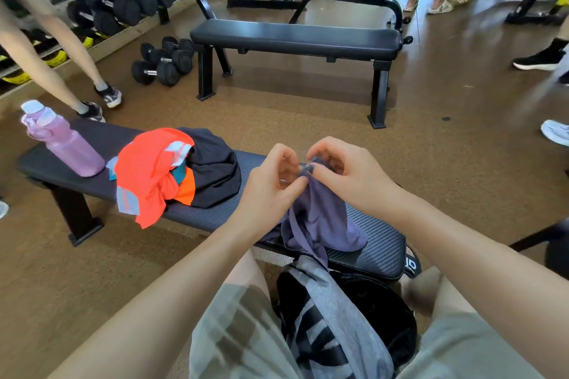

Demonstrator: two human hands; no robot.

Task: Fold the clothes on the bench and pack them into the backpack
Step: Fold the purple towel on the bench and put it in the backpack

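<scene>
A purple garment (pixel 323 218) hangs from both my hands over the right part of the black bench (pixel 378 243), its lower end draped on the pad. My left hand (pixel 271 184) and my right hand (pixel 345 172) pinch its top edge close together. An orange shirt (pixel 144 172) and a black garment (pixel 212 172) lie crumpled in a heap at the bench's middle. The grey and black backpack (pixel 332 317) stands between my knees, below the bench's near edge.
A pink water bottle (pixel 64 141) stands on the bench's left end. A second black bench (pixel 295 37) is across the brown floor, with dumbbells (pixel 163 61) beside it and a dumbbell rack at far left. Other people's legs are at left and right.
</scene>
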